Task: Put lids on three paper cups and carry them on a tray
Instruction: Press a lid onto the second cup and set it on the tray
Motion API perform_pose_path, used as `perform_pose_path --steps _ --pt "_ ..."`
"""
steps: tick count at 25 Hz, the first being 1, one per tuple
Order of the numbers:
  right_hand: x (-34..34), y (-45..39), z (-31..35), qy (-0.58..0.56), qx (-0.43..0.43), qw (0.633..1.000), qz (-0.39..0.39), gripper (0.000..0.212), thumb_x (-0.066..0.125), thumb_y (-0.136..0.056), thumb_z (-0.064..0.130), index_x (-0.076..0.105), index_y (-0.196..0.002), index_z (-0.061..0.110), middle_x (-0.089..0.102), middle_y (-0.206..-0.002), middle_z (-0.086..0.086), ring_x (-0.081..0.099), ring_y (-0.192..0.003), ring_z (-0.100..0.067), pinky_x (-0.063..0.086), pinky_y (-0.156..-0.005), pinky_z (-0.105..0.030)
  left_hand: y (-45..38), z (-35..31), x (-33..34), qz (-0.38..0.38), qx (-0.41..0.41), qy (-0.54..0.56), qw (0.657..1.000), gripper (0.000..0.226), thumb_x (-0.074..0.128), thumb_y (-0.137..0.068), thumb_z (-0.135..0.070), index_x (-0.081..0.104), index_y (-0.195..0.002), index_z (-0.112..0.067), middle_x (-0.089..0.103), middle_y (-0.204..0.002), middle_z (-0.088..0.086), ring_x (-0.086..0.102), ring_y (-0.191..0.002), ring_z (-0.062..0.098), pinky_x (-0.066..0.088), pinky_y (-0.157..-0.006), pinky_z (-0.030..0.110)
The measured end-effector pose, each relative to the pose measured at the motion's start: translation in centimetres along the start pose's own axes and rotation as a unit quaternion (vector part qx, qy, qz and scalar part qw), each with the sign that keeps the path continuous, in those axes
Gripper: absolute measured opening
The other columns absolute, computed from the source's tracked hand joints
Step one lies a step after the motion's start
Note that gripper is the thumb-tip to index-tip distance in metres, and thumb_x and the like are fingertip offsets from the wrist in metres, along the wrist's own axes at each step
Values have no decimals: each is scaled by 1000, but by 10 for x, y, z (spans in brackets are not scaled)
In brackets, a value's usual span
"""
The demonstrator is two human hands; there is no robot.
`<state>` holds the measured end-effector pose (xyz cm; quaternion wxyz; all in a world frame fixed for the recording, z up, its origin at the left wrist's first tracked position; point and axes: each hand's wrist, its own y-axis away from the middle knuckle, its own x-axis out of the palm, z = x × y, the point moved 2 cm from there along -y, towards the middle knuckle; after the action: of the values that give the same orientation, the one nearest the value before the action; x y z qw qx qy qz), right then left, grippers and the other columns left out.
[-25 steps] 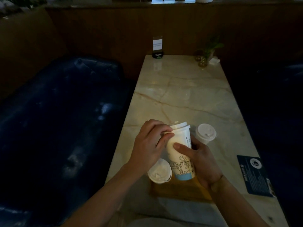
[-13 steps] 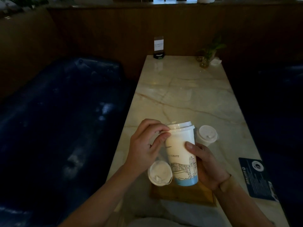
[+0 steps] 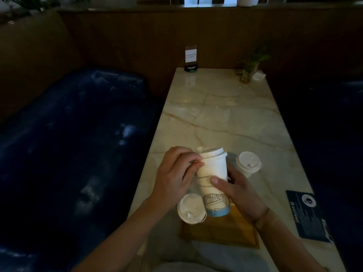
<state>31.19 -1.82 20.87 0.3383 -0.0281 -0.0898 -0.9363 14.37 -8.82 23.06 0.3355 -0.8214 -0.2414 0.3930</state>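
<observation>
paper cup (image 3: 214, 183), tall, printed, blue band at base: held tilted above the near end of the table (image 3: 225, 118), over the wooden tray (image 3: 231, 230). my right hand (image 3: 238, 195) wraps its lower body, grip closed around the wall, thumb across the print. my left hand (image 3: 172, 181) is at the rim, fingertips (image 3: 196, 163) pinched on the edge of the lid (image 3: 213, 153). lid: white, on the mouth but looks slightly cocked, far side higher; seal not confirmed. judged step: pressing this lid home. to do it well: steady the cup without squeezing the soft wall, walk my left fingertips round the rim, press until the edge sits level all round.

second cup (image 3: 191, 210): lidded, at the tray's left corner, just beside the held cup's base. third cup (image 3: 248, 163): lidded, on the table beyond my right hand, off the tray. both remain to be gathered with this one on the tray.
</observation>
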Motion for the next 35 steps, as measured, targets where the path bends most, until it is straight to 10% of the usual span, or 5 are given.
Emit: perform_pose_path --steps 5,10,20,28,35 --pt "2 -1 -1 108 -36 990 -79 46 89 -63 13 64 -97 31 76 -92 4 73 -85 -9 60 -66 -24 3 -5 9 9 28 -43 999 15 62 -97 -29 65 -99 -14 56 -101 -3 60 -89 17 52 -78 34" --pt "-2 6 3 25 -23 995 -89 62 89 -61 24 63 -116 16 74 -106 -10 72 -96 -29 59 -82 -53 0 -4 4 20 -31 2 999 15 59 -96 -30 64 -103 -17 55 -104 -6 61 -94 14 54 -82 30" --pt "-3 17 1 -165 31 986 -10 51 73 -73 14 60 -122 11 73 -111 -20 73 -94 -34 60 -69 -39 -6 -9 -7 -9 -34 40 999 16 62 -94 -26 66 -99 -11 60 -101 -1 58 -95 11 47 -87 17" --pt "8 23 -3 -227 93 968 55 65 87 -59 45 72 -110 9 71 -112 -24 72 -93 -34 58 -84 -51 -7 -11 -8 -6 -43 68 997 12 60 -95 -22 64 -100 -12 59 -100 0 56 -92 1 42 -83 9" --pt "4 16 4 -3 68 998 0 57 88 -60 28 66 -112 18 76 -107 -10 71 -101 -31 60 -85 -44 1 -9 -6 29 -22 5 999 17 56 -97 -28 64 -101 -13 53 -104 -5 60 -92 12 52 -80 24"
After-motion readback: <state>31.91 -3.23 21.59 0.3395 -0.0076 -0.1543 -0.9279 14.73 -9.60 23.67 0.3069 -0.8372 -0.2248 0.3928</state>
